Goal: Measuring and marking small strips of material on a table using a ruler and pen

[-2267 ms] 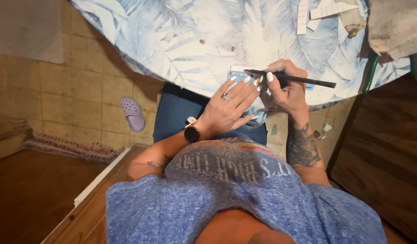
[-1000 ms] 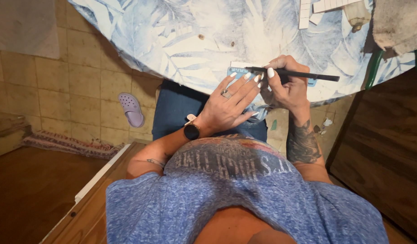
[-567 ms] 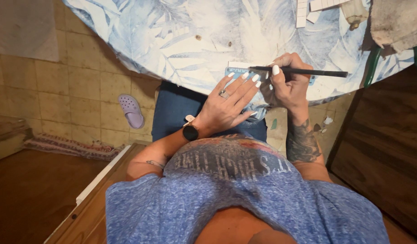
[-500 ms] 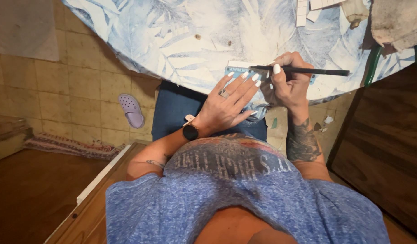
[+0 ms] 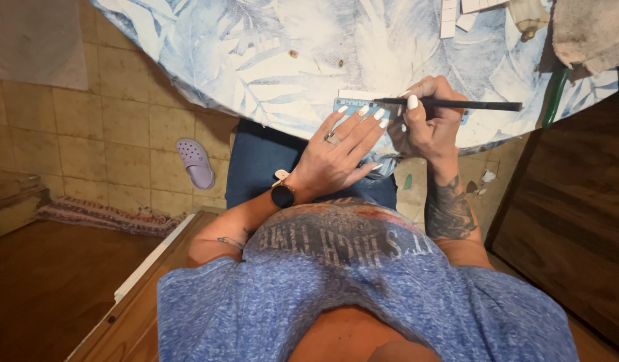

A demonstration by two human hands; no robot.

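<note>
- Right hand (image 5: 427,127), upper right of centre: grip closed around a thin black pen-like tool (image 5: 457,104). Tool lies near horizontal, tail end pointing to frame right, working end at the fingers; tip itself hidden.
- Left hand (image 5: 336,157), just left of the right hand: flat, fingers spread, not clasping anything, pressing down on a light blue strip (image 5: 353,106) at the desk edge. Long white nails, ring on one finger.
- Blue strip: upper centre of frame, on the near edge of the desk, partly under both hands. A white piece (image 5: 356,94) sits just behind it, touching or overlapping; cannot tell which.
- Desk (image 5: 269,60): round, covered with a blue-and-white leaf-print cloth, fills the top of frame.
- Black watch (image 5: 283,196) on the left wrist; tattoo on the right forearm.
- Top edge, right of centre: small white rectangular pieces (image 5: 449,19) on the cloth. Top right corner: grey rag (image 5: 591,33).
- Lilac clog (image 5: 194,161) on the tiled floor (image 5: 88,134), left of centre.
- Blue jeans below the desk edge, blue marl shirt fills the bottom of frame.
</note>
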